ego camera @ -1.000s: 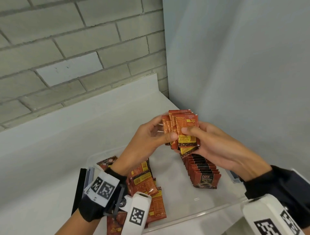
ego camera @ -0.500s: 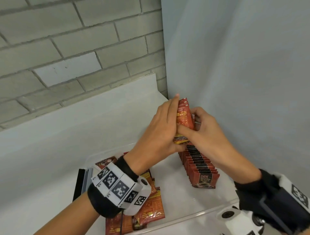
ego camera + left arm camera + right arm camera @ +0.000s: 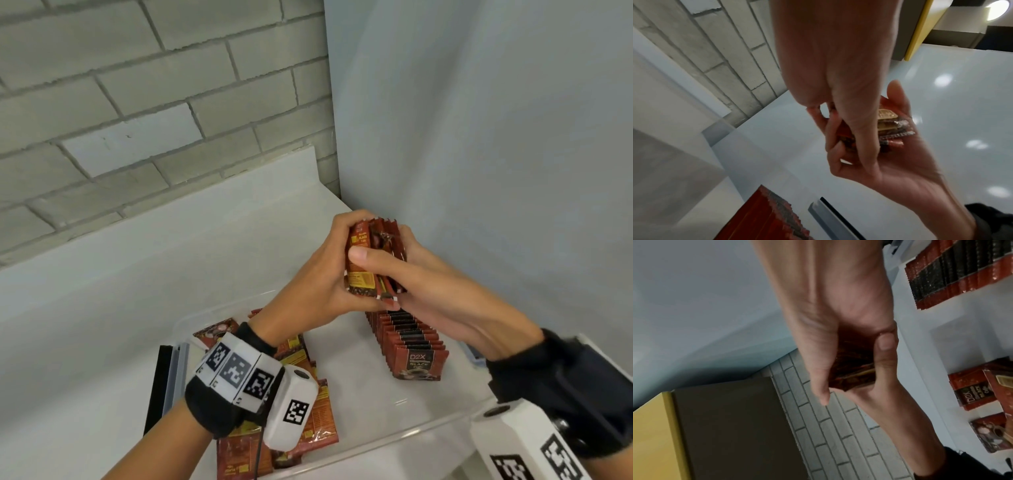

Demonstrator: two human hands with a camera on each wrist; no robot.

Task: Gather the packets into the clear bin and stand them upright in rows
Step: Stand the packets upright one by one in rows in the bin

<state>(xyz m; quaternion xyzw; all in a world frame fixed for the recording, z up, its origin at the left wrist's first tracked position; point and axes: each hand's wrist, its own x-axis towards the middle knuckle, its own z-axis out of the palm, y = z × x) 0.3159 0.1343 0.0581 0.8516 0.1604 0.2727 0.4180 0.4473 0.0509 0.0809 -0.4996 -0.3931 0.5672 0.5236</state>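
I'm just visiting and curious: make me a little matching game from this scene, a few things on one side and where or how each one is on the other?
Things:
1. bundle of packets
2. row of packets
3. loose packets
4. clear bin

States:
a. standing upright, right side of the bin
b. lying flat in a heap, left side of the bin
c. held above the bin by the left hand and right hand
d. sitting on the white counter, holding packets

Pairs: 1-c, 2-a, 3-b, 4-d
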